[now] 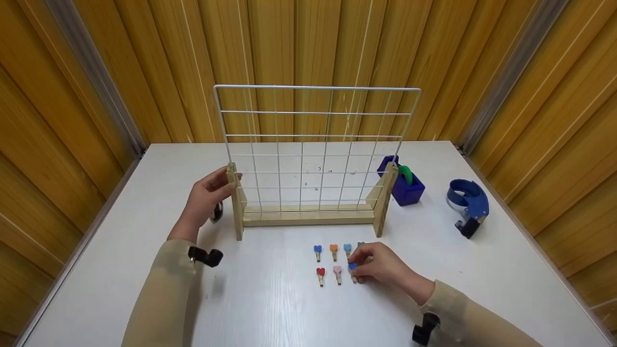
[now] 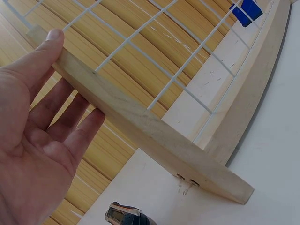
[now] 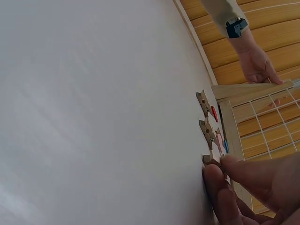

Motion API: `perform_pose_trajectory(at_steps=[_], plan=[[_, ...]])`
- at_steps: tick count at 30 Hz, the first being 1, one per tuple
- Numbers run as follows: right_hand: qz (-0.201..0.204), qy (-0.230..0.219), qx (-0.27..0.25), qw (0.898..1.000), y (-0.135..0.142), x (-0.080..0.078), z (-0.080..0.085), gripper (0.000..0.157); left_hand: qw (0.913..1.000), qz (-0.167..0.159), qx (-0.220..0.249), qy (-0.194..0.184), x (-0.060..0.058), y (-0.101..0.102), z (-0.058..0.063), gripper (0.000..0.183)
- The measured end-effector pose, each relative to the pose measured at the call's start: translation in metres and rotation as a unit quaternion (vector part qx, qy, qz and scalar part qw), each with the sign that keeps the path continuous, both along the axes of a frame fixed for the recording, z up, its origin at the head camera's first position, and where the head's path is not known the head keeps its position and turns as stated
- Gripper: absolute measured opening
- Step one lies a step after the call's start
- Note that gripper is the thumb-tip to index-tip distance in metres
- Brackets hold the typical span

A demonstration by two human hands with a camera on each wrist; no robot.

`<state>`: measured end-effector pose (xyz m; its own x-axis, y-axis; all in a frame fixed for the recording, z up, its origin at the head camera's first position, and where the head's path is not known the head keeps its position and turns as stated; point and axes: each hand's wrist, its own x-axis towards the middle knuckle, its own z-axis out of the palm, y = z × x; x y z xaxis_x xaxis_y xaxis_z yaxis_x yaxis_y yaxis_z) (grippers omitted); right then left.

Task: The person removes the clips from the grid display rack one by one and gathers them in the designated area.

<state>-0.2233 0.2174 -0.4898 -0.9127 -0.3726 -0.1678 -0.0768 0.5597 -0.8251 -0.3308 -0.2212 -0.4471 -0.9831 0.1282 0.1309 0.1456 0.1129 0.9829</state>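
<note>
A white wire grid (image 1: 301, 187) stands in a wooden frame with two side posts and a crossbar. My left hand (image 1: 205, 197) holds the left wooden post (image 2: 136, 112) near its top, thumb on one side and fingers on the other. My right hand (image 1: 383, 264) pinches a small wooden clothespin with a blue heart (image 1: 352, 266) at the table surface. Beside it lie a clothespin with a pink heart (image 1: 337, 269) and one with a red heart (image 1: 320, 272). Behind these is a row with blue (image 1: 317, 248), orange (image 1: 333, 248) and light blue (image 1: 347, 247) hearts; another is partly hidden by my fingers.
A dark blue tape dispenser (image 1: 409, 192) with a green roll sits behind the right post. Farther right lies a blue hand-held tape dispenser (image 1: 470, 205). A dark tool (image 2: 127, 214) is on the table beside the left post. Wood-look panels (image 1: 308, 43) enclose the white table (image 1: 260, 289).
</note>
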Motion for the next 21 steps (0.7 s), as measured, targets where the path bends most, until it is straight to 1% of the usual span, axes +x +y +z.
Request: perform_pose_trajectory(at_steps=[4, 8, 13, 17, 21], plan=[[-0.004, -0.009, 0.017, 1.0, -0.001, 0.001, 0.0, 0.016, 1.0, 0.0, -0.003, -0.003, 0.0, 0.001, 0.0, 0.064], [-0.005, -0.019, 0.024, 1.0, -0.002, 0.003, 0.001, 0.016, 1.0, 0.001, -0.006, -0.003, -0.001, 0.002, 0.0, 0.064], [-0.003, -0.018, 0.028, 0.999, 0.0, 0.004, 0.004, 0.019, 1.0, 0.002, -0.005, -0.007, 0.0, 0.002, 0.0, 0.062], [-0.015, -0.008, 0.031, 0.999, 0.004, 0.001, 0.012, 0.024, 0.9999, 0.006, -0.003, -0.015, 0.001, 0.002, 0.001, 0.062], [-0.032, 0.012, 0.043, 0.998, 0.013, -0.004, 0.025, 0.03, 0.9996, 0.021, -0.004, -0.017, 0.004, 0.003, 0.0, 0.061]])
